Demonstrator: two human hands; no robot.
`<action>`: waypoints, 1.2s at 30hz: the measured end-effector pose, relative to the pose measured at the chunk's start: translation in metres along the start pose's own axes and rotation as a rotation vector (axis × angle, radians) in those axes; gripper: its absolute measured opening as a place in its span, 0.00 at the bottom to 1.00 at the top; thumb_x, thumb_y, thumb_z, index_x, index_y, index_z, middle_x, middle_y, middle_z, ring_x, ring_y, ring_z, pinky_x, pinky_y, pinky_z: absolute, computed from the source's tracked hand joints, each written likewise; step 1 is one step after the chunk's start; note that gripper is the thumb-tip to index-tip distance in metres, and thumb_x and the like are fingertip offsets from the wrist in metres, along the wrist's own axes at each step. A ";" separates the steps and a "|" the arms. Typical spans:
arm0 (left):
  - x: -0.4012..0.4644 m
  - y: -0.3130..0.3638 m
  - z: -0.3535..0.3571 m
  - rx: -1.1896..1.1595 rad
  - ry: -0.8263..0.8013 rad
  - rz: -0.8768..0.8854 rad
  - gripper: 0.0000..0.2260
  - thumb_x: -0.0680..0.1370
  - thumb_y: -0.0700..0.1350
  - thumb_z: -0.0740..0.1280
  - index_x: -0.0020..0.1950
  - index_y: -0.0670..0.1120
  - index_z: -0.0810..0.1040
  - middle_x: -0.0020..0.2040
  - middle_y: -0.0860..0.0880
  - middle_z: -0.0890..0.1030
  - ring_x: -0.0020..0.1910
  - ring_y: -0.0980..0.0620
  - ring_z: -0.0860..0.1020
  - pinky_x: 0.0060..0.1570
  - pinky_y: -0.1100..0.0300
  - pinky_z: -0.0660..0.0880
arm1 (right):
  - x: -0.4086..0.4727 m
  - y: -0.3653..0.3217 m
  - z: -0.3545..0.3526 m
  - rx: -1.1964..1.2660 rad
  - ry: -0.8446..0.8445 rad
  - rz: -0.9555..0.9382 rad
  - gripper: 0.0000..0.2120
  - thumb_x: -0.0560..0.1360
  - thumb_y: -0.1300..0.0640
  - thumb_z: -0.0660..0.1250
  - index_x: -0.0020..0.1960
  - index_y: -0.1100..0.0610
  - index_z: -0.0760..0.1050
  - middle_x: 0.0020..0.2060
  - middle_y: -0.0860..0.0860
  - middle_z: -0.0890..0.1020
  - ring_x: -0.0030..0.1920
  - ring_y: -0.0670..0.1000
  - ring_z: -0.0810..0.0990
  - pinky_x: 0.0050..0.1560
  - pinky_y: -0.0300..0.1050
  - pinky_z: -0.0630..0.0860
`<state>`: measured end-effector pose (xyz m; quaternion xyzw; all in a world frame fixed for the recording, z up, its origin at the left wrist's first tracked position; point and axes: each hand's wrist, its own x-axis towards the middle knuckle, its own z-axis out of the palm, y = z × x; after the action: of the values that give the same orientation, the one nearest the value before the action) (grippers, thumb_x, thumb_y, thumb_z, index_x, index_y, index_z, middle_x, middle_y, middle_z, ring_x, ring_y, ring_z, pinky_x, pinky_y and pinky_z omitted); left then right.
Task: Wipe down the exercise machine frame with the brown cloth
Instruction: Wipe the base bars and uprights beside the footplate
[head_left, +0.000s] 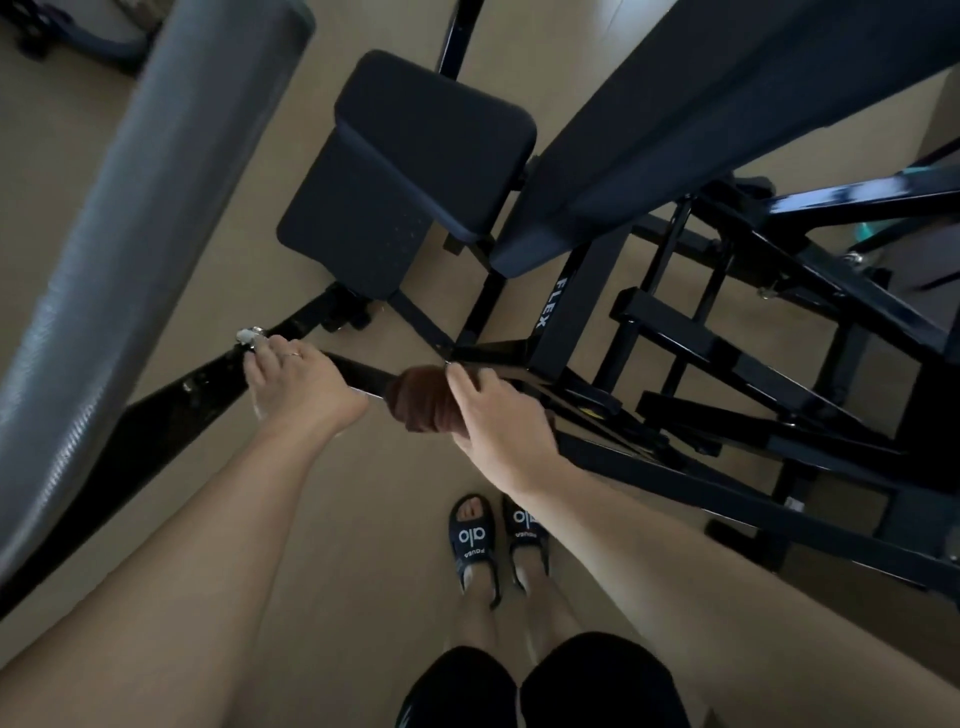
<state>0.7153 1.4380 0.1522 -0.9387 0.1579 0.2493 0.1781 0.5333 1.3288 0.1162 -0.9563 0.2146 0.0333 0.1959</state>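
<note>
The cloth (420, 397) is partly hidden under the right hand (498, 415), whose palm and fingertips cannot be seen; the bar (363, 375) vanishes inside the cloth and under the left hand (298, 384); the left fingertips (260, 353) cover part of a bright metal fitting (249, 335) too small to tell; the grey pad (130, 234) is cut off at the top and left edges; the frame (727, 364) runs off the right edge, its far rails (857, 192) smeared with blur; both forearms leave the picture at the bottom.
</note>
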 end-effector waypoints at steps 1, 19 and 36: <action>-0.003 0.011 -0.004 -0.032 0.048 0.013 0.37 0.76 0.54 0.66 0.79 0.36 0.59 0.81 0.37 0.59 0.82 0.37 0.50 0.80 0.43 0.46 | -0.017 0.016 -0.004 -0.011 0.003 0.002 0.31 0.73 0.49 0.76 0.71 0.54 0.67 0.51 0.54 0.80 0.42 0.55 0.84 0.34 0.45 0.72; -0.025 0.126 0.042 -0.366 0.270 0.327 0.14 0.82 0.59 0.55 0.50 0.54 0.77 0.43 0.54 0.79 0.39 0.50 0.73 0.41 0.53 0.68 | 0.036 0.144 -0.018 0.604 0.130 0.657 0.36 0.78 0.47 0.73 0.80 0.41 0.58 0.65 0.55 0.72 0.62 0.57 0.78 0.62 0.57 0.79; -0.023 0.128 0.050 -0.404 0.267 0.285 0.11 0.79 0.58 0.55 0.45 0.57 0.74 0.40 0.56 0.79 0.36 0.51 0.75 0.35 0.57 0.66 | 0.015 0.138 0.033 0.402 -0.083 0.332 0.30 0.81 0.42 0.63 0.79 0.34 0.53 0.73 0.55 0.56 0.70 0.66 0.70 0.67 0.63 0.76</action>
<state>0.6262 1.3502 0.0913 -0.9481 0.2576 0.1723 -0.0717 0.4897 1.2212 0.0336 -0.8476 0.3626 0.0607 0.3825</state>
